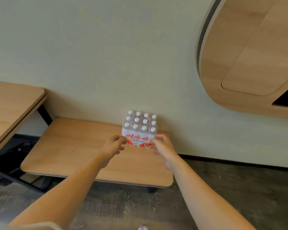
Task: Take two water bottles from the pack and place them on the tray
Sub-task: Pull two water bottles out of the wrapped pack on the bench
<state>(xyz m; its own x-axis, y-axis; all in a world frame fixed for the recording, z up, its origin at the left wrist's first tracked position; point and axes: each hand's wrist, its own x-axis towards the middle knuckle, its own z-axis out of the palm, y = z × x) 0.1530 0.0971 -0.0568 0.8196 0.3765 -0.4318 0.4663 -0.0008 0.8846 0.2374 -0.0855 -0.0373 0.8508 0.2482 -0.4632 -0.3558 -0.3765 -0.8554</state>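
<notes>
A shrink-wrapped pack of water bottles (139,128) with white caps and a red and white label stands on a low wooden bench (83,150), against the wall at the bench's far right. My left hand (114,146) touches the pack's lower left corner with its fingers curled against the wrap. On the pack's lower right corner rests my right hand (163,146), fingers spread along the side. Whether either hand truly grips the wrap is unclear. No tray is in view.
A higher wooden table (12,105) stands at the left, with dark legs and a black object (22,148) beneath it. A rounded wooden cabinet (249,52) hangs on the wall at the upper right. The floor in front is dark.
</notes>
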